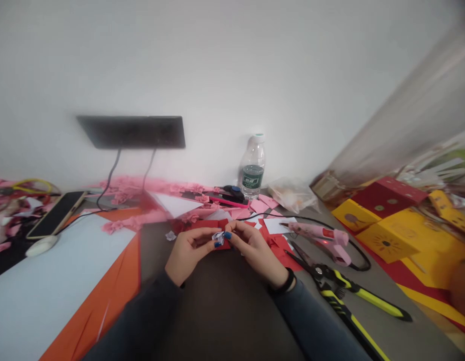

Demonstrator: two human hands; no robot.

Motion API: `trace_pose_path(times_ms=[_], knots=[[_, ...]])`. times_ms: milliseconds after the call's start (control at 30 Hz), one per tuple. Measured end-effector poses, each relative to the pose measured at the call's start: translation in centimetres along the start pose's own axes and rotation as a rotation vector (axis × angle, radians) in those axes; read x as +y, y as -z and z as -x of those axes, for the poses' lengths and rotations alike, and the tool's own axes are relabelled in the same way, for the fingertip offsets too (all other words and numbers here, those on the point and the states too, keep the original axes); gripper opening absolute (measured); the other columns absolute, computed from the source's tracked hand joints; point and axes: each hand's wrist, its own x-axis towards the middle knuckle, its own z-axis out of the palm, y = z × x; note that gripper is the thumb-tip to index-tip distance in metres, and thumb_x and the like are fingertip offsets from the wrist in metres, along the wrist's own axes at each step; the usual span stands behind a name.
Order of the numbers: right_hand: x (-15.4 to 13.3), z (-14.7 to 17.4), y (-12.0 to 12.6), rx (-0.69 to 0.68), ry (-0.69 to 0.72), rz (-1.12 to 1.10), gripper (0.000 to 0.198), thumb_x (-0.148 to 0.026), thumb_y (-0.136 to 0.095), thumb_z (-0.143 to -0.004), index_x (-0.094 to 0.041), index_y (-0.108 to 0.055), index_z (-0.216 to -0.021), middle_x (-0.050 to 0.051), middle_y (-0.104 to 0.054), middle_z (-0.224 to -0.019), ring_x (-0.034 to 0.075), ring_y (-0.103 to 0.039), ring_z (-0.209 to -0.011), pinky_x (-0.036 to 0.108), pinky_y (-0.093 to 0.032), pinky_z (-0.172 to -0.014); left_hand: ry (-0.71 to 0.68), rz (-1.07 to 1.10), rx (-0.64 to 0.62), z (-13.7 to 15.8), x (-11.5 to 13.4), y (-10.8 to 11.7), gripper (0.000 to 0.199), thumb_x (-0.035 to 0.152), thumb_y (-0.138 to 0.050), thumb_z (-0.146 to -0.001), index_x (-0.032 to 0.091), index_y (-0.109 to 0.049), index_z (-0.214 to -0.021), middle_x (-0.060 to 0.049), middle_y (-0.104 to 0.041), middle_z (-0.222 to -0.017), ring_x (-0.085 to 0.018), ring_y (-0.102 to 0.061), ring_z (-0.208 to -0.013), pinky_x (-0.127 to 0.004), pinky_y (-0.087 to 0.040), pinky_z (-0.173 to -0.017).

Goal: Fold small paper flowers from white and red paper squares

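Between my two hands is a small piece of crumpled white paper [218, 237], pinched at the fingertips over the grey table. My left hand [187, 250] grips its left side with thumb and index finger. From the right, my right hand [255, 248] pinches the same paper, thumb and finger closed. Just behind the hands lies red paper [205, 225]. A second small crumpled white paper [171, 235] rests beside my left hand. To the right of my right hand are more red paper pieces [287, 253] and a white sheet [279, 225].
A pink hot glue gun [322, 238] and yellow-black shears [330, 281] lie at right. A water bottle [254, 168] stands by the wall. Pale blue sheets [66, 271], orange paper [121, 271], a phone [58, 214] and a mouse [41, 245] are left. Yellow boxes [390, 240] are far right.
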Motion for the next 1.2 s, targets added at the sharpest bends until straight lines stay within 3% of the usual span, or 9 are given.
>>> trace_pose_path(times_ms=[200, 433, 600, 700, 800, 933, 1067, 1200], knots=[[0.2, 0.0, 0.0, 0.005, -0.006, 0.01, 0.034, -0.05, -0.067, -0.08, -0.018, -0.055, -0.075, -0.003, -0.05, -0.068, 0.01, -0.041, -0.058, 0.023, -0.032, -0.052, 0.007, 0.001, 0.009, 0.1, 0.0, 0.0, 0.026, 0.021, -0.077, -0.071, 0.016, -0.077, -0.097, -0.008, -0.079, -0.096, -0.024, -0.074, -0.091, -0.032, -0.059, -0.083], [0.9, 0.0, -0.2, 0.0, -0.148, -0.352, 0.038, -0.039, -0.077, -0.074, -0.023, -0.045, -0.084, -0.007, -0.049, -0.069, 0.008, -0.042, -0.053, 0.019, -0.032, -0.046, 0.025, -0.013, -0.025, -0.1, 0.2, 0.1, 0.027, 0.023, -0.077, -0.071, 0.016, -0.077, -0.097, -0.008, -0.079, -0.094, -0.024, -0.073, -0.089, -0.032, -0.06, -0.081], [0.7, -0.1, -0.1, -0.036, -0.219, -0.453, 0.039, -0.035, -0.08, -0.071, -0.022, -0.045, -0.083, -0.007, -0.05, -0.069, 0.006, -0.042, -0.052, 0.019, -0.031, -0.048, 0.067, 0.029, -0.057, -0.1, 0.3, 0.1, 0.029, 0.028, -0.08, -0.069, 0.016, -0.078, -0.095, -0.008, -0.079, -0.091, -0.023, -0.073, -0.086, -0.033, -0.059, -0.08], [0.7, -0.2, -0.1, -0.022, -0.192, -0.42, 0.036, -0.039, -0.077, -0.074, -0.021, -0.046, -0.082, -0.007, -0.049, -0.067, 0.007, -0.039, -0.051, 0.02, -0.029, -0.048, 0.144, 0.109, -0.058, -0.2, 0.2, 0.1, 0.035, 0.032, -0.081, -0.069, 0.015, -0.076, -0.099, -0.009, -0.077, -0.09, -0.021, -0.072, -0.079, -0.03, -0.059, -0.073], [0.8, -0.3, 0.1, 0.077, -0.065, -0.277, 0.029, -0.043, -0.069, -0.081, -0.02, -0.053, -0.083, -0.006, -0.045, -0.064, 0.007, -0.035, -0.051, 0.021, -0.027, -0.048, 0.185, 0.162, -0.023, -0.3, 0.0, 0.0, 0.04, 0.037, -0.081, -0.069, 0.014, -0.074, -0.101, -0.009, -0.075, -0.09, -0.017, -0.07, -0.071, -0.027, -0.058, -0.067], [0.9, -0.4, 0.1, 0.14, 0.121, -0.033, 0.027, -0.045, -0.065, -0.083, -0.019, -0.06, -0.083, -0.002, -0.053, -0.071, 0.011, -0.045, -0.06, 0.024, -0.036, -0.056, 0.179, 0.119, -0.049, -0.3, 0.1, -0.2, 0.044, 0.04, -0.079, -0.069, 0.013, -0.073, -0.103, -0.007, -0.072, -0.082, -0.014, -0.065, -0.062, -0.026, -0.056, -0.061], [1.1, -0.4, -0.1, 0.082, 0.101, 0.072, 0.024, -0.042, -0.067, -0.081, -0.019, -0.06, -0.082, 0.001, -0.058, -0.074, 0.015, -0.052, -0.065, 0.028, -0.041, -0.062, 0.143, 0.048, -0.111, -0.2, 0.3, -0.3, 0.043, 0.04, -0.078, -0.07, 0.011, -0.072, -0.101, -0.005, -0.069, -0.074, -0.013, -0.061, -0.058, -0.027, -0.055, -0.059], [1.3, -0.4, -0.2, 0.113, 0.089, 0.076, 0.023, -0.04, -0.068, -0.079, -0.019, -0.057, -0.078, 0.0, -0.056, -0.071, 0.013, -0.05, -0.062, 0.025, -0.04, -0.057, 0.115, 0.059, -0.072, -0.2, 0.1, 0.0, 0.037, 0.036, -0.078, -0.07, 0.014, -0.069, -0.098, -0.007, -0.071, -0.089, -0.017, -0.067, -0.074, -0.027, -0.057, -0.065]])
